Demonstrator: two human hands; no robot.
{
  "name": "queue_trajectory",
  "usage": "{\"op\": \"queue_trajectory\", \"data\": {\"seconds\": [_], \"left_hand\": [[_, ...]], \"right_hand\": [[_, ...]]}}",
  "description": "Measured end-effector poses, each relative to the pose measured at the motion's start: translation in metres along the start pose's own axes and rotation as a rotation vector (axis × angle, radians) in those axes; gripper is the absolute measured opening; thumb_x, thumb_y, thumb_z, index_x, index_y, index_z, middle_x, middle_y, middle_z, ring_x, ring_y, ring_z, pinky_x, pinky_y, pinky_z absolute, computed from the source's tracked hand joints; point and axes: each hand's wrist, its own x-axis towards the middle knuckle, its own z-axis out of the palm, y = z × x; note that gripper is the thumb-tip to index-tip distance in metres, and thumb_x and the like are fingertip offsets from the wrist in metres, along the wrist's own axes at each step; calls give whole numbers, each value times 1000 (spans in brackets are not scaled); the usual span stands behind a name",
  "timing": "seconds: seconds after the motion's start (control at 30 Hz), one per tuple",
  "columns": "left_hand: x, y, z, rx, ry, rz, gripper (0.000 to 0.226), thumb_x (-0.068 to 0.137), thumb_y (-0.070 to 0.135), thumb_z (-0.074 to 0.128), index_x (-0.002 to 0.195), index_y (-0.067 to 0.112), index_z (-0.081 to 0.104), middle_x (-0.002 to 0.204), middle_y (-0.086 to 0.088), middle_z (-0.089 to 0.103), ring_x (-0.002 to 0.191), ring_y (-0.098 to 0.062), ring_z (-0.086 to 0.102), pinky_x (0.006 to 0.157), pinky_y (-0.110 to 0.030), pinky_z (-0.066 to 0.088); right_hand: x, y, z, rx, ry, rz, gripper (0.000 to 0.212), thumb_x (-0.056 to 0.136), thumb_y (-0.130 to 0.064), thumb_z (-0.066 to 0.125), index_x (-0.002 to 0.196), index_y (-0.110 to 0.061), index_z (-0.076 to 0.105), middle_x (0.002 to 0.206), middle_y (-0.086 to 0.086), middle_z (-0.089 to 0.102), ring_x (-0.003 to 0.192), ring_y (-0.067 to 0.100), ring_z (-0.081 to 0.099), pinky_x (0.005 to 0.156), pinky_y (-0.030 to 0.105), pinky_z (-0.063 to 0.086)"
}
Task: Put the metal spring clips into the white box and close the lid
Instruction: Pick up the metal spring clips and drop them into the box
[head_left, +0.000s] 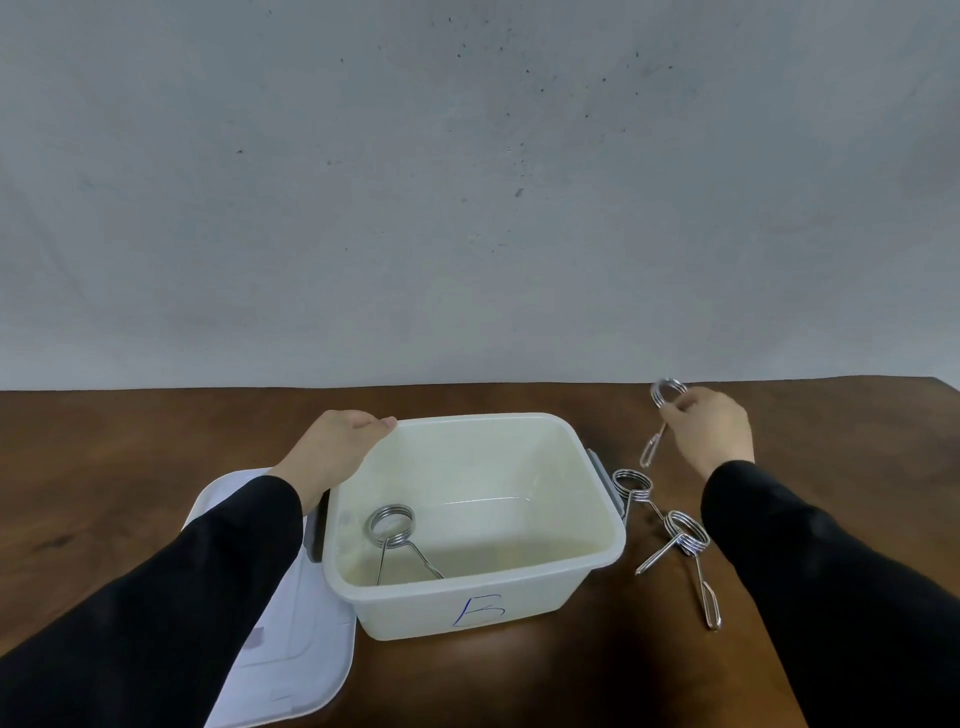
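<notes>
A white plastic box (519, 597) marked with a blue letter stands open in the middle of the table. One metal spring clip (393, 525) lies inside it at the left. My left hand (337, 447) grips the box's far left rim. My right hand (711, 423) is lifted to the right of the box and holds another spring clip (667, 392) by its coil, the legs hanging down. Two more clips (632, 484) (688, 535) lie on the table just right of the box. The lid (291, 654) lies flat on the table left of the box.
The brown wooden table (519, 686) ends at a grey wall (467, 182) behind the box. Grey latches (610, 478) stick out on the box's left and right sides. My black sleeves cover the table's lower corners.
</notes>
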Motion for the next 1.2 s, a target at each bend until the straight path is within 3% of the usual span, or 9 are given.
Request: {"op": "queue_trajectory", "data": {"seconds": [0.1,0.2,0.37,0.5,0.6,0.7,0.8,0.93,1.2], "left_hand": [[-1,1,0,-12,-6,0,35,93,45,61,99,14,75,111,-20,71,88,-23,60,77,-33,45],[-4,3,0,-15,-14,-9,37,94,45,60,105,12,74,108,-14,72,93,-25,63,80,-33,46],[-6,3,1,-22,-16,-1,38,95,41,58,109,9,73,100,-9,72,89,-21,62,71,-27,44],[-8,2,1,-5,11,14,38,96,40,58,103,7,74,78,-1,64,69,-16,55,58,-27,40],[-8,-2,1,-12,7,45,41,97,40,57,114,7,73,103,-4,71,95,-19,63,74,-27,43],[-9,-2,0,-22,2,40,42,98,40,56,119,7,71,120,-6,70,112,-22,61,85,-28,43],[-7,-2,0,-24,3,33,43,98,41,55,120,8,71,121,-6,70,115,-23,60,92,-32,46],[-6,-5,1,-30,2,31,43,98,43,54,119,10,71,122,-5,69,117,-22,59,97,-36,47],[-4,-7,2,-21,4,31,43,97,44,53,117,11,71,123,-5,69,119,-23,58,100,-39,46]], "right_hand": [[-4,-58,-27,126,-27,-127,18,88,-30,61,94,-15,70,89,6,70,72,27,63,66,36,55],[-27,-125,-53,179,-110,-283,21,86,-38,67,87,-17,70,79,0,67,61,19,58,55,28,44],[-104,-197,-40,197,-494,-451,23,79,-41,74,75,-19,70,56,-4,58,44,15,47,46,23,35],[-151,-210,22,-17,-664,-486,17,79,-33,70,79,-16,72,55,-4,57,45,12,48,46,24,37],[-172,-208,70,-159,-762,-478,23,81,-29,66,79,-7,67,65,1,59,62,20,56,53,27,39],[-182,-212,99,-281,-783,-517,18,83,-29,66,82,-12,60,68,-1,55,72,23,59,58,28,43],[-188,-217,115,-327,-738,-570,13,89,-28,62,92,-16,61,81,2,61,76,22,58,70,30,48],[-192,-218,131,-419,-715,-638,23,96,-22,53,111,-9,64,104,10,69,91,27,65,80,32,49],[-183,-213,143,-360,-781,-562,24,90,-27,62,105,-9,66,91,6,65,78,22,57,79,34,52]]}}
